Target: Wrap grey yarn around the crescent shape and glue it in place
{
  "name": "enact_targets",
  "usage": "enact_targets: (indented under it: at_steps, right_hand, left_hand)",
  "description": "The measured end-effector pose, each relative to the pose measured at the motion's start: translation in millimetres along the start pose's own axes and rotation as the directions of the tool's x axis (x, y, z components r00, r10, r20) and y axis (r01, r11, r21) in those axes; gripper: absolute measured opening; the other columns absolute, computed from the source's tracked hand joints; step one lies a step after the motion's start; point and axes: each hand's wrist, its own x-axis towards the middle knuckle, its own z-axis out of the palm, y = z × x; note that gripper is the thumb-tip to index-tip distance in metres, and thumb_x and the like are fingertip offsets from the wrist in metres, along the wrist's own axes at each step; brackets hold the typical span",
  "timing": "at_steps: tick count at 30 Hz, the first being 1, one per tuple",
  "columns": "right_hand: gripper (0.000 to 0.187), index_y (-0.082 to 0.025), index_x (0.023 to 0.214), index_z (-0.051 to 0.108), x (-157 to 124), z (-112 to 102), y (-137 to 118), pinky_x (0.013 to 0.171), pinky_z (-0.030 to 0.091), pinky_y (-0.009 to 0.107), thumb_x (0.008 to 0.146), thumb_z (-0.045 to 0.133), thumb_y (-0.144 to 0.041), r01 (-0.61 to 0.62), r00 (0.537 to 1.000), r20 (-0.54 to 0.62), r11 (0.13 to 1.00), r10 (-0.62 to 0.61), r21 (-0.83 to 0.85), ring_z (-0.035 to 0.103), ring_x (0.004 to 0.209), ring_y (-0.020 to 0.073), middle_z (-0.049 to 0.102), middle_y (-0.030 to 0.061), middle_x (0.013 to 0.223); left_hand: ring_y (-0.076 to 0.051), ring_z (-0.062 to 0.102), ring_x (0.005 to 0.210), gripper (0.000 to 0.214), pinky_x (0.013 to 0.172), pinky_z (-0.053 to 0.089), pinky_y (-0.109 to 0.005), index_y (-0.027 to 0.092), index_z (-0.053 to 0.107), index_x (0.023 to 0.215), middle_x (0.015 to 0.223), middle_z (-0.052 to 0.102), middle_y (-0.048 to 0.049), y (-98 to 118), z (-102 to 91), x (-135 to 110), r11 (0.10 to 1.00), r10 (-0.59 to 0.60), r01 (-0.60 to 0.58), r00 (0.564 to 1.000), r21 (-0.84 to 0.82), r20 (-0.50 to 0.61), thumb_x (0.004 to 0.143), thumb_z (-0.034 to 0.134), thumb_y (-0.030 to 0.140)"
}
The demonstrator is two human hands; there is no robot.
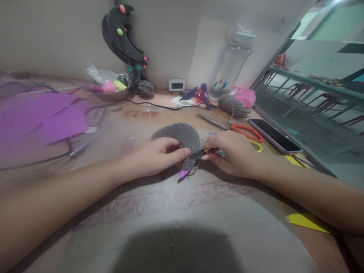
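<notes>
A crescent moon shape (183,134), wound in grey yarn, lies low over the table in the middle of the head view. Its lower tip (183,174) shows bare purple. My left hand (163,155) is closed on the crescent, thumb on its face and fingers partly hidden behind it. Close against the crescent's right edge, my right hand (231,153) is pinched on grey yarn; a dark reddish bit between the fingertips is too small to name. From the yarn ball (233,105), a thin strand runs down toward my right hand.
Orange-handled scissors (247,132) and a phone (275,135) lie right of my hands. Behind stand a glue gun (199,96), small clock (177,85), clear bottle (231,64) and bowl (109,94). Purple sheets (62,121) lie left. A dark crescent decoration (119,38) hangs at the wall.
</notes>
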Motion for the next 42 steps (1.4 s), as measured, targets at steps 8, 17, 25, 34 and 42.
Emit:
enact_targets:
  at_steps: [8, 17, 25, 34, 42]
  right_hand:
    - [0.022, -0.014, 0.088, 0.062, 0.5, -0.5, 2.5, 0.059, 0.037, 0.026, 0.096, 0.052, -0.032, 0.057, 0.998, -0.018, 0.998, -0.058, -0.036, 0.057, 0.063, 0.0157, 0.067, 0.0036, 0.071]
    - [0.027, -0.016, 0.087, 0.064, 1.0, -0.7, 1.4, 0.058, 0.033, 0.027, 0.098, 0.048, -0.035, 0.071, 0.997, 0.003, 0.994, -0.071, -0.087, 0.054, 0.062, 0.0157, 0.065, 0.0033, 0.069]
    - [0.027, -0.015, 0.087, 0.065, -0.3, 1.5, 2.5, 0.060, 0.036, 0.026, 0.096, 0.051, -0.036, 0.029, 0.999, 0.028, 0.999, -0.028, -0.017, 0.057, 0.065, 0.0164, 0.066, 0.0048, 0.070]
    - [0.020, -0.014, 0.090, 0.062, -2.3, 2.2, 2.2, 0.060, 0.041, 0.025, 0.092, 0.056, -0.033, -0.041, 0.998, -0.038, 0.994, 0.045, 0.098, 0.060, 0.064, 0.0152, 0.068, 0.0039, 0.073]
    - [0.022, -0.016, 0.089, 0.063, -2.2, 1.7, -1.7, 0.061, 0.039, 0.026, 0.094, 0.054, -0.035, -0.030, 1.000, -0.008, 0.999, 0.030, 0.030, 0.059, 0.065, 0.0155, 0.068, 0.0035, 0.073]
  left_hand:
    - [-0.011, 0.043, 0.050, 0.043, 0.046, 0.027, -0.024, 0.019, 0.059, 0.067, 0.056, 0.050, 0.0043, -1.6, 0.3, -1.3, 1.000, 0.006, -0.006, 1.000, 0.004, 0.001, 0.088, 0.049, 0.055]
    - [-0.010, 0.038, 0.046, 0.041, 0.047, 0.029, -0.023, 0.019, 0.059, 0.065, 0.051, 0.044, 0.0059, -0.6, 0.9, 0.6, 0.999, 0.013, -0.013, 1.000, -0.034, 0.000, 0.089, 0.050, 0.050]
    - [-0.010, 0.040, 0.048, 0.040, 0.046, 0.027, -0.023, 0.019, 0.059, 0.066, 0.053, 0.045, 0.0050, -1.5, 0.7, -0.3, 0.999, 0.011, -0.010, 1.000, -0.051, 0.020, 0.088, 0.051, 0.052]
    - [-0.010, 0.041, 0.048, 0.041, 0.045, 0.027, -0.023, 0.018, 0.059, 0.066, 0.053, 0.047, 0.0046, 0.4, -0.6, -0.5, 0.999, 0.004, -0.004, 1.000, -0.042, -0.003, 0.088, 0.050, 0.051]
    - [-0.010, 0.039, 0.046, 0.042, 0.043, 0.025, -0.023, 0.018, 0.060, 0.067, 0.052, 0.045, 0.0042, 0.5, 0.5, 0.3, 0.999, 0.004, -0.005, 1.000, -0.052, -0.010, 0.089, 0.049, 0.051]
